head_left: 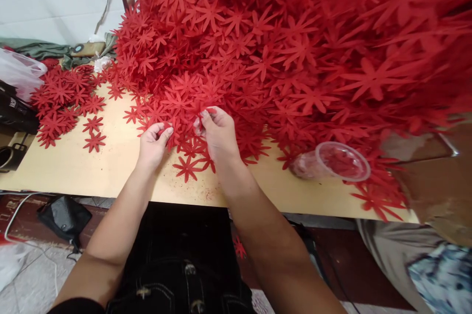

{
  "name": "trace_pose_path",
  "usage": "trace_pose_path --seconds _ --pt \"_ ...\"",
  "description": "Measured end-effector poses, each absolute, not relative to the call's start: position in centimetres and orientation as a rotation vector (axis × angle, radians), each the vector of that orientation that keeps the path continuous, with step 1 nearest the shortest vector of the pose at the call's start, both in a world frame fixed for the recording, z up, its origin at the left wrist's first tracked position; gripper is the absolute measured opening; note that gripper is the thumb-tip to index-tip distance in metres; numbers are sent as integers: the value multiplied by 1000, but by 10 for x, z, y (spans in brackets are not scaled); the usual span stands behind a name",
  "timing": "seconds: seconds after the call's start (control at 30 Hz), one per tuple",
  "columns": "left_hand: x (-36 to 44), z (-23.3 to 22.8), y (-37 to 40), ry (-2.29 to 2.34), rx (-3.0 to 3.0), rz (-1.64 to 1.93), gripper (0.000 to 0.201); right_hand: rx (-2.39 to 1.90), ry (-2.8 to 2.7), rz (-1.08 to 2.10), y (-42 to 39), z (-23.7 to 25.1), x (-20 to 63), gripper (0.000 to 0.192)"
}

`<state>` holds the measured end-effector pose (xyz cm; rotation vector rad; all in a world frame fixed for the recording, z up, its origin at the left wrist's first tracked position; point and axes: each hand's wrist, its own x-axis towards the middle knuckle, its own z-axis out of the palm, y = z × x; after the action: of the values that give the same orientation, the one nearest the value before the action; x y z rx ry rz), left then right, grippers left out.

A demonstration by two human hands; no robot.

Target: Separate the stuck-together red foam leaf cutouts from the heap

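My left hand [153, 142] is closed, its thumb and fingertips pinching what looks like a red star-shaped petal piece at the near edge of the heap. A short way to its right, my right hand [221, 134] is also closed in a pinch, with a bit of red between thumb and forefinger. Something pale and translucent shows by its fingertips; I cannot make out what. Beyond both hands rises a large heap of red petal cutouts [236, 48], thin and many-pointed. One loose cutout [187, 169] lies flat on the table just below the hands.
A smaller pile of red cutouts [62, 95] lies at the left of the pale wooden table [121, 171]. To the right, a clear plastic cup [342, 161] lies tipped over near a brown cardboard box [435, 186]. A black pouch [64, 218] sits below the table edge.
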<state>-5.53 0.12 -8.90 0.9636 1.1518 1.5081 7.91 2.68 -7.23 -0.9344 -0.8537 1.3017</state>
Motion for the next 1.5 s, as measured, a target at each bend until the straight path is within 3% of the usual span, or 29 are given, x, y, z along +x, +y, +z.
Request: trace_pose_path --seconds 0.17,0.33,0.47,0.57,0.73,1.0,1.17,1.3,1.5 --pt "-55 -84 -2 1156 957 1518 32 -1015 -1044 1254 15 -65 77 49" --pt "-54 -86 -3 1077 906 1487 17 -969 -1152 1348 13 -68 74 25" --pt "-55 -88 -3 1064 961 1483 26 -991 -1151 1397 15 -73 73 18" --pt "-55 -89 -3 1030 924 1485 15 -1049 -1157 1397 15 -74 69 17" --pt "-54 -87 -6 1024 904 1492 37 -977 -1152 1353 12 -73 65 25" --pt "-57 -82 -4 1062 835 1530 31 -896 -1150 1594 11 -71 79 28" --pt "-62 -82 -1 1037 739 1565 27 -988 -1086 1410 14 -73 86 18" --pt "-61 -81 -2 1021 722 1561 32 -1135 -1150 1071 23 -78 108 5" --pt "-55 -82 -2 1047 808 1488 42 -1487 -1469 240 31 -84 148 37"
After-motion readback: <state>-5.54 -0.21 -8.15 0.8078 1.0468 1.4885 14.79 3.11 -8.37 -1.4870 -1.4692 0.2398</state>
